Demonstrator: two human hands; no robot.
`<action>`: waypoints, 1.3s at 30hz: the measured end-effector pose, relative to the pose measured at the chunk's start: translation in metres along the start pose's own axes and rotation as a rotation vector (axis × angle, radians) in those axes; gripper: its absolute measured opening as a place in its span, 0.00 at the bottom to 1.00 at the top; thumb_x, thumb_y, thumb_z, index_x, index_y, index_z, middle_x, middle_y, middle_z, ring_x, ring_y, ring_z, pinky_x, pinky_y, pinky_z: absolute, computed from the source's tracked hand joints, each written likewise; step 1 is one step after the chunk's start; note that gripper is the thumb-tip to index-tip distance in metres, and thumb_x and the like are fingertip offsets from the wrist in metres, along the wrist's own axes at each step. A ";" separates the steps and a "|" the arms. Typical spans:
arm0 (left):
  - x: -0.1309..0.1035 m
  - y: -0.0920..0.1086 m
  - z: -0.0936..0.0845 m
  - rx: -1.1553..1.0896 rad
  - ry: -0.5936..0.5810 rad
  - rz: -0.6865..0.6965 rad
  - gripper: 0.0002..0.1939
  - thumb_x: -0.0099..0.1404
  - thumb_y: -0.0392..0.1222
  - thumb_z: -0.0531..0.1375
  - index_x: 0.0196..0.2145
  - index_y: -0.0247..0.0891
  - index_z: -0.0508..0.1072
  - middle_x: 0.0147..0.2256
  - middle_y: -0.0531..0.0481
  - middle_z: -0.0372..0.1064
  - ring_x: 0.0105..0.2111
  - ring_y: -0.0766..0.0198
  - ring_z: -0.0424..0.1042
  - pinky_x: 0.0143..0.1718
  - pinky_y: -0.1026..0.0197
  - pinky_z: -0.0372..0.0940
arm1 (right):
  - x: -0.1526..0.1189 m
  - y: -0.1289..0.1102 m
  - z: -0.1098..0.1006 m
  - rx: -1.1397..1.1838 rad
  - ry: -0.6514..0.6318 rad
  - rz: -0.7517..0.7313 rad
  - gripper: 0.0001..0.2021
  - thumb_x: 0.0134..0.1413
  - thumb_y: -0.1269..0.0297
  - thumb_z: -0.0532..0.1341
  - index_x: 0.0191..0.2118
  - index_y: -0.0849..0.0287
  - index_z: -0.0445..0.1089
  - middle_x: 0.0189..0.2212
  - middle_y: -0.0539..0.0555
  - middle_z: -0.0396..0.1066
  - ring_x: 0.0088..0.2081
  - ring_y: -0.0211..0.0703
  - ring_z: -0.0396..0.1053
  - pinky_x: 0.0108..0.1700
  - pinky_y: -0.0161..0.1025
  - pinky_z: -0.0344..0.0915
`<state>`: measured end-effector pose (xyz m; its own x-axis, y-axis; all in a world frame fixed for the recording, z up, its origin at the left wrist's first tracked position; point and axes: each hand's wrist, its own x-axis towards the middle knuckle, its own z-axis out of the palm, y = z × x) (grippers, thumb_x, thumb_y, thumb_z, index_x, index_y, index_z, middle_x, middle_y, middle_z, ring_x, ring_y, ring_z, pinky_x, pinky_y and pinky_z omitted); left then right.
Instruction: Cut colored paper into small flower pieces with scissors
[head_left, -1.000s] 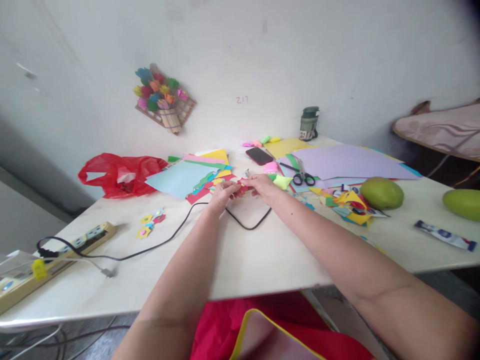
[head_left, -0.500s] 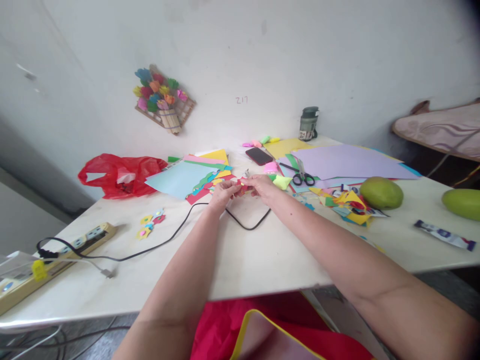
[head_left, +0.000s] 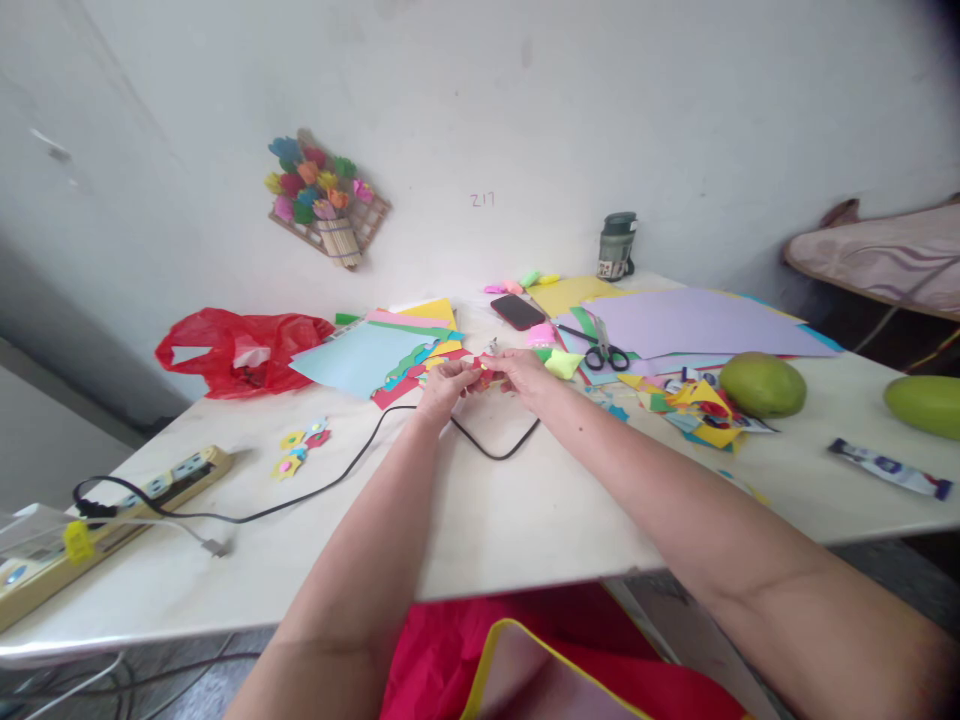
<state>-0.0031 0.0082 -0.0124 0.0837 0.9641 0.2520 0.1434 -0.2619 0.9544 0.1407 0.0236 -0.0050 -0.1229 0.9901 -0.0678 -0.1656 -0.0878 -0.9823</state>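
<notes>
Between my fingertips is a small red paper piece with a light spot on it, above the middle of the table. My left hand pinches its left side. On its right side, my right hand grips it, fingers closed. Just behind the hands are a pink clay lump and a yellow-green packet. Cut strips of coloured paper lie left of my left hand. Several small paper flowers rest on the table further left.
A black cable runs under my forearms from the power strip. Scissors, a phone, paper scraps, a green fruit and a glue tube lie to the right. A red bag sits at left.
Both hands stay in nearly the same place. The red paper piece between the fingers has tilted slightly.
</notes>
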 end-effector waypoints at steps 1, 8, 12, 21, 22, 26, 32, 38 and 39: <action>0.000 0.000 0.000 0.001 0.002 0.000 0.14 0.48 0.49 0.63 0.17 0.36 0.69 0.18 0.53 0.67 0.19 0.71 0.59 0.23 0.64 0.55 | -0.001 0.000 0.000 -0.001 0.001 -0.001 0.09 0.50 0.69 0.64 0.24 0.61 0.65 0.16 0.49 0.70 0.18 0.34 0.67 0.21 0.31 0.54; 0.000 -0.001 0.001 0.017 0.006 0.009 0.13 0.49 0.49 0.62 0.18 0.37 0.69 0.19 0.53 0.68 0.19 0.70 0.60 0.24 0.64 0.55 | -0.004 0.000 0.004 0.008 0.021 -0.011 0.10 0.51 0.69 0.64 0.23 0.60 0.64 0.15 0.50 0.69 0.19 0.35 0.67 0.21 0.31 0.54; -0.001 0.001 0.000 0.012 -0.015 0.018 0.13 0.50 0.49 0.62 0.18 0.36 0.69 0.20 0.52 0.69 0.20 0.70 0.61 0.24 0.64 0.56 | -0.001 0.001 0.003 0.020 0.030 -0.009 0.10 0.50 0.69 0.64 0.23 0.60 0.63 0.16 0.49 0.69 0.19 0.34 0.67 0.21 0.31 0.54; -0.001 0.002 -0.002 0.037 -0.015 0.008 0.13 0.50 0.49 0.62 0.19 0.36 0.70 0.19 0.51 0.69 0.20 0.69 0.61 0.25 0.64 0.56 | -0.002 0.001 0.002 0.003 0.000 -0.007 0.10 0.50 0.69 0.64 0.23 0.61 0.64 0.15 0.50 0.70 0.19 0.35 0.67 0.21 0.31 0.53; -0.001 0.001 -0.002 0.042 -0.015 0.008 0.13 0.50 0.50 0.62 0.19 0.36 0.70 0.19 0.51 0.69 0.20 0.69 0.61 0.25 0.64 0.56 | -0.002 0.001 0.002 0.002 -0.003 -0.008 0.09 0.50 0.69 0.64 0.23 0.61 0.64 0.15 0.50 0.70 0.19 0.35 0.68 0.21 0.31 0.53; 0.000 -0.001 -0.003 0.049 -0.018 0.013 0.14 0.50 0.50 0.62 0.19 0.36 0.71 0.19 0.52 0.69 0.20 0.70 0.60 0.24 0.64 0.55 | -0.002 0.001 0.002 -0.003 -0.007 -0.004 0.08 0.50 0.69 0.64 0.24 0.61 0.65 0.16 0.50 0.70 0.19 0.35 0.67 0.21 0.31 0.53; -0.001 0.002 -0.001 0.024 -0.032 0.003 0.15 0.50 0.50 0.63 0.18 0.36 0.69 0.20 0.51 0.70 0.21 0.70 0.62 0.24 0.65 0.55 | -0.003 0.001 0.002 0.016 0.015 -0.011 0.10 0.51 0.67 0.64 0.24 0.61 0.65 0.16 0.49 0.70 0.19 0.34 0.67 0.21 0.30 0.53; -0.001 0.002 -0.003 -0.001 -0.007 -0.022 0.16 0.48 0.51 0.65 0.18 0.37 0.66 0.19 0.53 0.67 0.21 0.70 0.61 0.23 0.65 0.54 | -0.007 -0.005 0.003 0.050 -0.034 0.042 0.13 0.56 0.58 0.61 0.25 0.60 0.67 0.18 0.50 0.71 0.20 0.34 0.69 0.20 0.31 0.54; -0.001 0.002 -0.004 -0.006 -0.013 -0.021 0.16 0.48 0.51 0.65 0.18 0.37 0.66 0.19 0.53 0.66 0.21 0.70 0.61 0.23 0.65 0.54 | -0.007 -0.006 0.003 0.052 -0.039 0.054 0.14 0.57 0.57 0.59 0.25 0.61 0.67 0.18 0.51 0.72 0.20 0.35 0.69 0.20 0.31 0.54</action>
<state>-0.0069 0.0072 -0.0101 0.0933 0.9688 0.2295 0.1394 -0.2410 0.9605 0.1401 0.0166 0.0021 -0.1712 0.9788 -0.1125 -0.2083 -0.1476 -0.9669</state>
